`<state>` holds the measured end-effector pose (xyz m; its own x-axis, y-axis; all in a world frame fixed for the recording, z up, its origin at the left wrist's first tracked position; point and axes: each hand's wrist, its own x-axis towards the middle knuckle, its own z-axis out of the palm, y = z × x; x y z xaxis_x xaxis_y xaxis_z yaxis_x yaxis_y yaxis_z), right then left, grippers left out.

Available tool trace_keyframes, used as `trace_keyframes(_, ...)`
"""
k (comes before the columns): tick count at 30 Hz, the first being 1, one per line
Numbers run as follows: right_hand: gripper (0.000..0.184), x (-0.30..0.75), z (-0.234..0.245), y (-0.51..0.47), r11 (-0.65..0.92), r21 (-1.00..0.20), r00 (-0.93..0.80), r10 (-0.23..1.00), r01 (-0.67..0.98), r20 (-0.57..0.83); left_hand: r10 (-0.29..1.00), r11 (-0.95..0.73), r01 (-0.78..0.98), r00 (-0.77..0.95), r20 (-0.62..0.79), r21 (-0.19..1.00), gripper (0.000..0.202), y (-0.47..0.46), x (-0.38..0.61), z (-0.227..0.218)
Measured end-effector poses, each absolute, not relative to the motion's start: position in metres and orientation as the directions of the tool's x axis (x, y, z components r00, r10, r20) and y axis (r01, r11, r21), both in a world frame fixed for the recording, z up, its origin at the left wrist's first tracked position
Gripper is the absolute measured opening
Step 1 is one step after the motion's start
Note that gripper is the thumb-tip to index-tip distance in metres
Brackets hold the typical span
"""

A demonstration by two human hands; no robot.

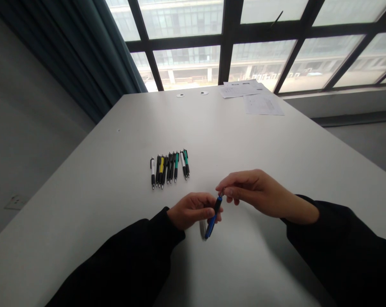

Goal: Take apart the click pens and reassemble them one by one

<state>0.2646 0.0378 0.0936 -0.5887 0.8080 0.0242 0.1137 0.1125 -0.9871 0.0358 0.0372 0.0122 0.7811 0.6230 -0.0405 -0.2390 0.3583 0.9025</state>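
Just below the middle of the view, my left hand [196, 209] is closed around a pen [211, 228] with a blue barrel and a dark grip. The pen is tilted, with its grip end pointing up and to the right. My right hand [255, 192] pinches a small shiny piece [222, 192] at that upper end; the fingers partly hide it, and I cannot tell whether it is joined to the pen. Under the left hand shows a pale grey strip [202, 229], mostly covered, its kind unclear.
Beyond my hands several click pens lie roughly side by side on the white table [141, 123], among them a white pen [152, 170], a yellow pen [161, 166] and a green pen [176, 164]. Paper sheets [263, 104] lie at the far right, near the window [186, 64].
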Motion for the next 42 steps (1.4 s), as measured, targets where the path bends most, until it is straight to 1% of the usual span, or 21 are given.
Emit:
trace_keyframes(6,0.024,0.264,0.096,0.038,0.186,-0.967,-0.64,0.768,0.175,0.032,0.617,0.347,-0.247,0.786,-0.022,0.905,0.027,0.037,0.036,0.012)
trace_keyframes(9,0.034,0.268,0.096,0.041,0.258,-0.924,-0.641,0.768,0.282,0.019,0.622,0.339,-0.251,0.783,-0.016,0.907,0.027,0.037,0.035,0.012)
trace_keyframes(11,0.041,0.274,0.093,0.046,0.342,-0.849,-0.595,0.803,0.402,0.042,0.625,0.341,-0.244,0.78,-0.025,0.908,0.028,0.037,0.035,0.011)
trace_keyframes(12,0.043,0.278,0.09,0.049,0.388,-0.79,-0.572,0.818,0.475,0.057,0.625,0.343,-0.24,0.78,-0.03,0.908,0.028,0.037,0.035,0.011)
trace_keyframes(13,0.043,0.281,0.086,0.052,0.431,-0.715,-0.557,0.828,0.55,0.071,0.622,0.344,-0.234,0.782,-0.034,0.909,0.028,0.037,0.034,0.01)
trace_keyframes(15,0.045,0.287,0.074,0.057,0.48,-0.561,-0.553,0.832,0.674,0.049,0.621,0.343,-0.23,0.783,-0.037,0.911,0.028,0.037,0.035,0.01)
trace_keyframes(17,0.039,0.29,0.06,0.063,0.493,-0.462,-0.552,0.834,0.737,0.009,0.632,0.345,-0.232,0.774,-0.042,0.909,0.028,0.036,0.035,0.01)
trace_keyframes(19,0.026,0.289,0.049,0.067,0.514,-0.432,-0.573,0.819,0.74,-0.007,0.642,0.355,-0.236,0.765,-0.052,0.905,0.029,0.035,0.036,0.01)
trace_keyframes(20,0.022,0.288,0.046,0.068,0.526,-0.43,-0.585,0.811,0.733,-0.005,0.645,0.362,-0.238,0.762,-0.057,0.901,0.029,0.035,0.036,0.01)
trace_keyframes(22,0.024,0.286,0.047,0.069,0.546,-0.449,-0.606,0.795,0.707,0.013,0.642,0.371,-0.236,0.764,-0.064,0.898,0.03,0.035,0.036,0.01)
trace_keyframes(23,0.024,0.285,0.05,0.068,0.547,-0.477,-0.612,0.791,0.687,0.026,0.636,0.374,-0.233,0.769,-0.066,0.898,0.03,0.035,0.036,0.011)
trace_keyframes(24,0.021,0.284,0.054,0.066,0.536,-0.527,-0.611,0.791,0.659,0.041,0.631,0.378,-0.229,0.773,-0.069,0.897,0.03,0.034,0.036,0.012)
trace_keyframes(26,0.013,0.282,0.067,0.06,0.48,-0.68,-0.606,0.793,0.554,0.067,0.618,0.397,-0.216,0.782,-0.086,0.892,0.03,0.034,0.036,0.013)
trace_keyframes(28,0.018,0.28,0.08,0.053,0.387,-0.834,-0.597,0.797,0.394,0.088,0.61,0.427,-0.203,0.784,-0.115,0.881,0.032,0.034,0.036,0.015)
trace_keyframes(30,0.023,0.278,0.09,0.047,0.315,-0.914,-0.591,0.799,0.255,0.111,0.607,0.443,-0.182,0.782,-0.144,0.878,0.034,0.034,0.037,0.015)
trace_keyframes(31,0.023,0.277,0.093,0.044,0.294,-0.932,-0.589,0.8,0.213,0.118,0.606,0.443,-0.171,0.781,-0.153,0.88,0.035,0.035,0.037,0.015)
trace_keyframes(33,0.021,0.276,0.097,0.041,0.285,-0.942,-0.597,0.792,0.179,0.127,0.606,0.435,-0.151,0.778,-0.165,0.888,0.036,0.035,0.037,0.015)
trace_keyframes(37,0.018,0.274,0.097,0.041,0.32,-0.931,-0.647,0.751,0.178,0.135,0.61,0.431,-0.133,0.772,-0.179,0.893,0.037,0.037,0.037,0.015)
trace_keyframes(42,0.019,0.274,0.096,0.043,0.297,-0.936,-0.665,0.74,0.189,0.101,0.61,0.437,-0.134,0.771,-0.184,0.889,0.038,0.036,0.037,0.017)
